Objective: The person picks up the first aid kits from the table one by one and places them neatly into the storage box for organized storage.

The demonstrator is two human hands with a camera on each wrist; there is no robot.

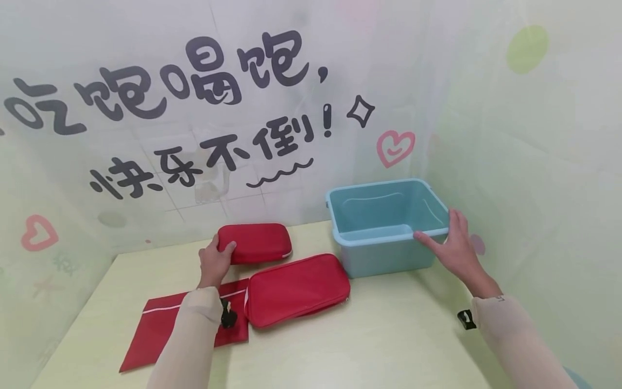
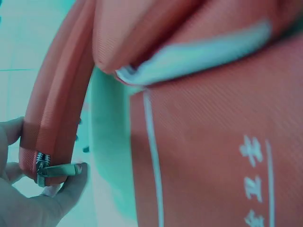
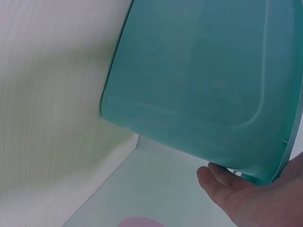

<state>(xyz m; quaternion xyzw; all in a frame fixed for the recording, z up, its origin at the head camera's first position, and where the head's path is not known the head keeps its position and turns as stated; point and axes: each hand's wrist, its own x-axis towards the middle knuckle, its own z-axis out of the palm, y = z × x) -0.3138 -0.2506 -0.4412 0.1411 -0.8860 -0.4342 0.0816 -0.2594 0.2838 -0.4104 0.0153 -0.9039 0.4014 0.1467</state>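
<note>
Bright, even, soft-shadowed light fills the head view, while both wrist views look blurred, perhaps from closeness.

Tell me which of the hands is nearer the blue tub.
Right. The right hand touches the blue tub at its near corner rim; the left hand grips a red pouch away from it.
</note>
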